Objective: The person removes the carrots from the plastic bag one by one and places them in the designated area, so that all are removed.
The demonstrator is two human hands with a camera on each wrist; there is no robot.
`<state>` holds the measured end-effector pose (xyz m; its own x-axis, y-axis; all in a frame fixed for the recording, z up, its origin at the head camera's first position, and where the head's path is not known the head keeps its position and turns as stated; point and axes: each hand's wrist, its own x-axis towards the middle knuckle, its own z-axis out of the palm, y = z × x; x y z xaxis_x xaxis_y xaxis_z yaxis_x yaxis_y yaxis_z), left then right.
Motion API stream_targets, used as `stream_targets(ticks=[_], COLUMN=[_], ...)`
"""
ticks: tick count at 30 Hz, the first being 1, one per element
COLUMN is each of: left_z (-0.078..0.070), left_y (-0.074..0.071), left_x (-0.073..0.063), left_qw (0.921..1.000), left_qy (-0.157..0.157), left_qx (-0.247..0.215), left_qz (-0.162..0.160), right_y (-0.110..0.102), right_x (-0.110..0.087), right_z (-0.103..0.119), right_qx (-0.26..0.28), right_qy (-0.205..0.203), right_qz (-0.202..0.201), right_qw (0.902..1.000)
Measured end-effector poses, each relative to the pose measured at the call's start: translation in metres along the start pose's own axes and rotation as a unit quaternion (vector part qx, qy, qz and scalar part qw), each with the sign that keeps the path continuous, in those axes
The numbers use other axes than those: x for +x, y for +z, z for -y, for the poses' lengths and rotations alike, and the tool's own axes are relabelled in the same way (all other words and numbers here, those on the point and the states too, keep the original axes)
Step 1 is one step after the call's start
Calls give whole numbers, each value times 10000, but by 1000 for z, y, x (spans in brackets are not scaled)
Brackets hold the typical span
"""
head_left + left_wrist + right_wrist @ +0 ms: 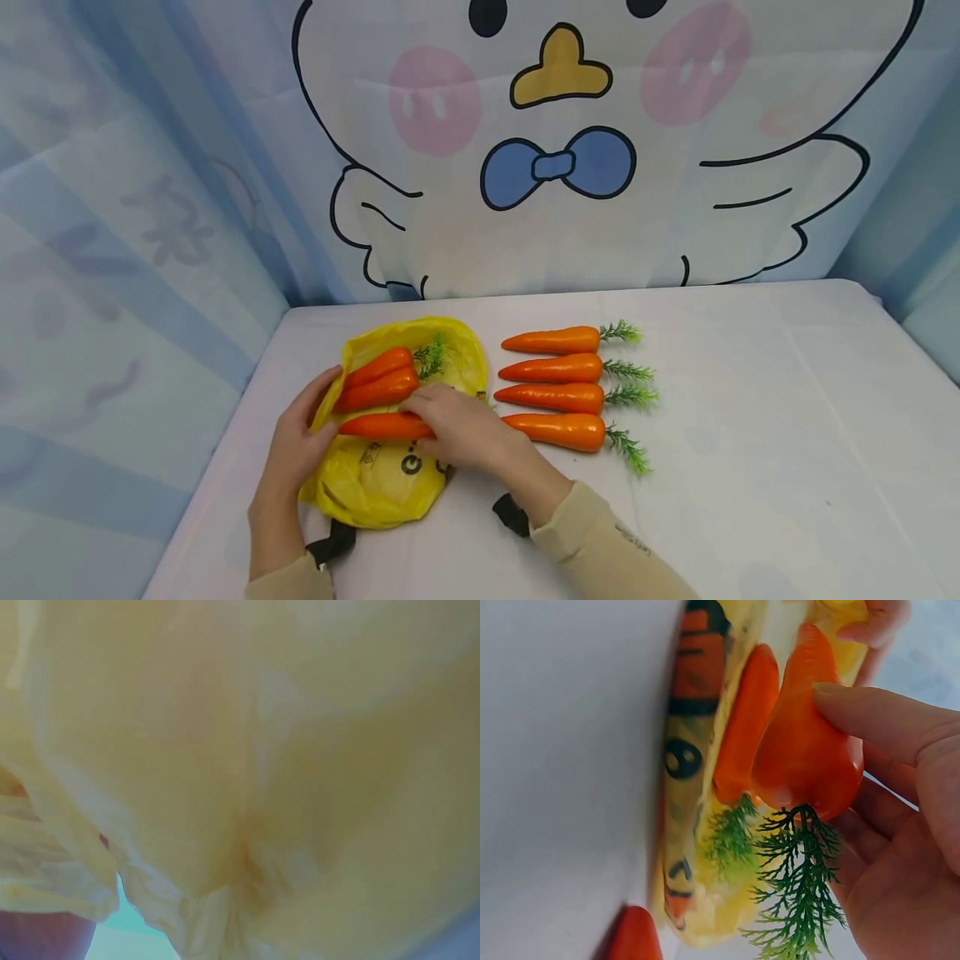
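A yellow plastic bag (378, 492) lies with its mouth open, and two orange carrots (381, 390) with green tops rest inside. My left hand (296, 446) grips the bag's left rim, thumb on the inner side and fingers partly hidden by the plastic. Above the bag's lower part, my right hand (465, 429) holds another carrot (384, 426), its tip pointing left toward my left thumb. In the right wrist view, thumb and fingers pinch this carrot (806, 750) near its thick end, with the leafy top hanging free. Yellow plastic (315, 772) fills most of the left wrist view.
Right of the bag, several more carrots (558, 367) lie in a row, tips left and leafy tops right. They rest on a white-covered table (750, 467). A printed cartoon curtain (555, 242) stands behind, with blue patterned cloth (112, 333) at the left.
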<state>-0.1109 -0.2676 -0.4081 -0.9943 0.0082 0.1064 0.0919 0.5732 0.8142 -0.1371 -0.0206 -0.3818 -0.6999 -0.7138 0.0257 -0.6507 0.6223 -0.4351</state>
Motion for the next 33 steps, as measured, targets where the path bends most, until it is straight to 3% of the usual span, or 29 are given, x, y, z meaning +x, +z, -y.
stream_targets(ticks=[17,33], left_z=[2,3], left_y=[-2,1], left_x=[0,0], left_qw=[10000,10000], left_qy=[-13,19], left_qx=[20,1], left_qz=[-39,-26], right_y=[-21,-41], right_x=[-18,-58], right_z=[-10,-33], right_qx=[231,149], right_qy=[148,206], right_qz=[-386,-818], right_qw=[9989,9963])
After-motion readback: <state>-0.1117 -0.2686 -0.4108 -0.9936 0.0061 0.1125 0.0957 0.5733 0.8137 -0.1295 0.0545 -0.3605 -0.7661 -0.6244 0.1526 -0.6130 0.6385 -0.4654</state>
